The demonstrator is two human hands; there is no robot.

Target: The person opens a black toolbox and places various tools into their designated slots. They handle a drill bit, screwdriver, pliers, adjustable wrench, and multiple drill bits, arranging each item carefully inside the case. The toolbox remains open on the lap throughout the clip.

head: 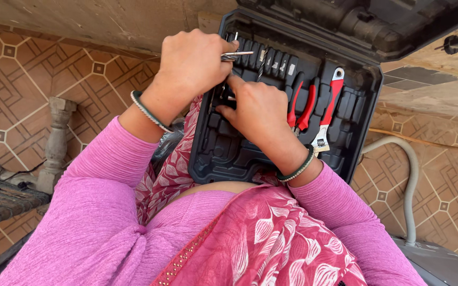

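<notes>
Holding a few thin metal bits (238, 54), the left hand (194, 63) has its grip clamped on them, thumb over fingers, so that their tips jut out to the right above the upper left part of the case (218, 153). The right hand (261, 114) lies just below and beside it, palm down inside the case, forefinger stretched up toward the left hand; its fingers are loosely curled, and what they press on, if anything, cannot be told from here.

The case is a black moulded tool case, open, resting on the person's lap, its lid (367, 24) raised away from the body. Along the top edge of the tray runs a row of small bits in slots (276, 62). To the right of the right hand sit red-handled pliers (304, 108) and, beside them, a wrench (328, 108) with a red handle and a silver jaw. Empty moulded recesses fill the lower left of the tray.

Each wrist carries a green-and-white bangle (148, 111). The sleeves (102, 196) are pink, over a red leaf-print cloth (271, 238). Beneath lies a floor (22, 90) of brown patterned tiles; a carved post (56, 140) stands at the left, a grey pipe (410, 180) at the right.
</notes>
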